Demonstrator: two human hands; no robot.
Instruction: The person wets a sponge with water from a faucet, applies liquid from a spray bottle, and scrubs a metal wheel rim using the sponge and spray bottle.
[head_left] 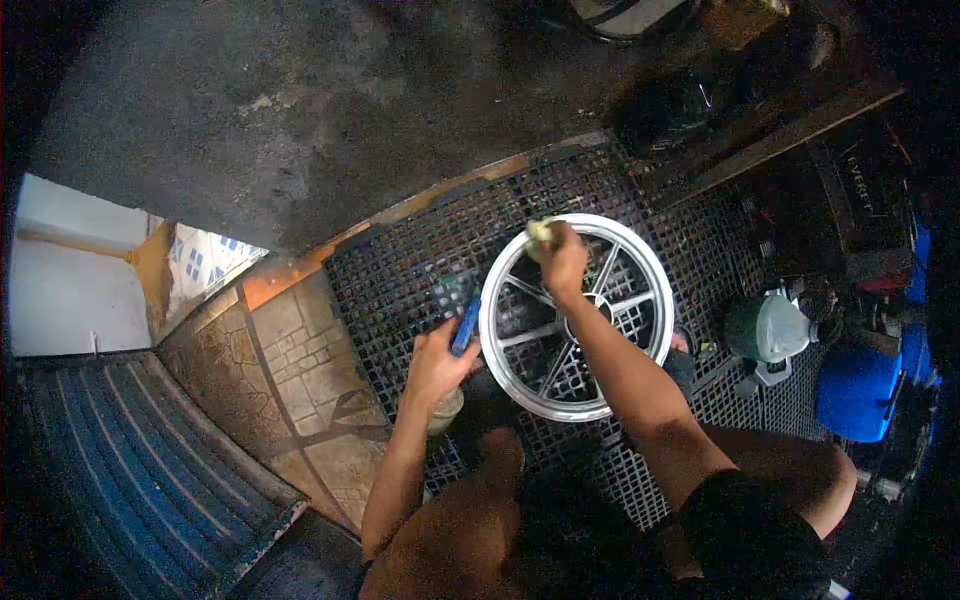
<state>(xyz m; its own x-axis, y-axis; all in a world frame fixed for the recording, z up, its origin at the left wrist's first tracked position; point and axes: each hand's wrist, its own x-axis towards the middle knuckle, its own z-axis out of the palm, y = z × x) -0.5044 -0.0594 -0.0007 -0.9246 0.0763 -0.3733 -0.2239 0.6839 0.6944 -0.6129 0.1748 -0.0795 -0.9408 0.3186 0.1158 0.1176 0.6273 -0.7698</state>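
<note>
A silver alloy wheel rim (655,270) with several spokes lies over a black grid mat in front of me, tilted somewhat towards my legs. My right hand (565,265) reaches across the wheel, fingers closed around a pale yellow-green sponge (540,233) pressed to the far left part of the rim. To the left of the wheel, my left hand (440,362) grips a narrow blue object (466,326), whose upper end is close to or against the rim's edge. Its exact kind I cannot make out.
The black grid mat (400,270) spreads under the wheel. At right stand a greenish plastic container (775,330) and a blue drum (855,400). A wooden plank (780,145) runs along the upper right. Blue corrugated sheeting (150,470) lies at lower left.
</note>
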